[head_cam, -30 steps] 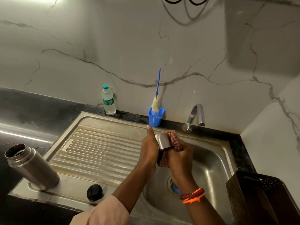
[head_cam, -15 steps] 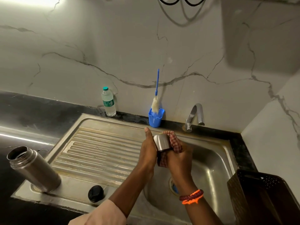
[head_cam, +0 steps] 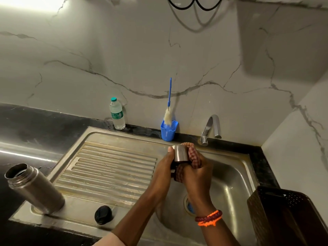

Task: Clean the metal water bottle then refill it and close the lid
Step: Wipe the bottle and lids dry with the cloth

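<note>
The metal water bottle [head_cam: 35, 188] stands uncapped on the sink's front left corner. Its black inner stopper [head_cam: 103, 214] lies on the sink rim beside it. Over the basin, my left hand [head_cam: 164, 170] grips the steel cup-shaped lid [head_cam: 180, 153], thumb up along its left side. My right hand [head_cam: 197, 172] holds a checked red cloth [head_cam: 192, 154] bunched against the lid's right side and underside.
The steel sink [head_cam: 113, 167] has a ribbed drainboard on the left and a basin on the right. A tap [head_cam: 211, 128], a blue holder with a bottle brush [head_cam: 168, 128] and a plastic water bottle [head_cam: 117, 114] stand along the back. A dark perforated basket [head_cam: 287, 217] sits at the front right.
Both hands and the lid stay over the basin; the cloth has shifted slightly around the lid. The view has tilted a little.
</note>
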